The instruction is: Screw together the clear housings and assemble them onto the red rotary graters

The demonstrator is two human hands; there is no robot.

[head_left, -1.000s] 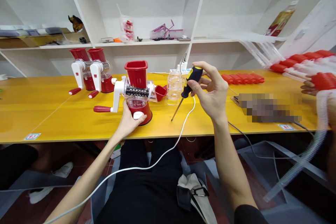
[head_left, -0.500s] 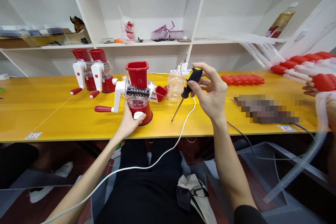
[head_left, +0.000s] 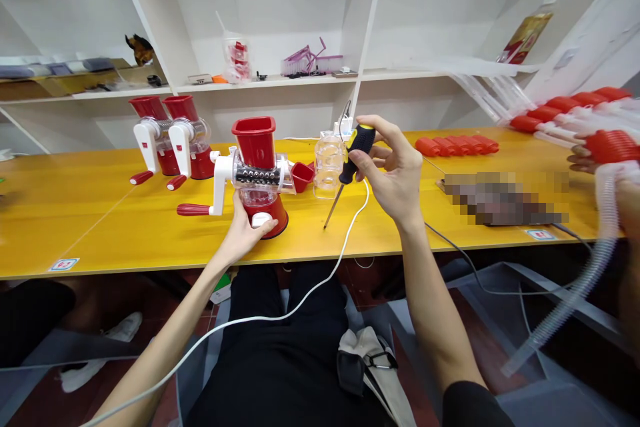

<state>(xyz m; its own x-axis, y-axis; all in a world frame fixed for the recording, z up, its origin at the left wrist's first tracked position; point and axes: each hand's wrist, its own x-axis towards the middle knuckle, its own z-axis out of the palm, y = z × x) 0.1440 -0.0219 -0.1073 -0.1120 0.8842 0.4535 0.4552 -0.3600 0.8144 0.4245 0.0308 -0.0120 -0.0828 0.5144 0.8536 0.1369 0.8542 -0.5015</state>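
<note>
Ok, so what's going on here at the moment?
Someone's hands are at a yellow table. The left hand holds a red-and-white grater by its base, thumb at the white knob. The right hand holds a screwdriver, its tip pointing down and clear of the grater. Two more graters stand farther back on the left. At the far right, another person's hand is at a red ribbed part.

No legible text (labels (head_left: 64,265) blurred).
</note>
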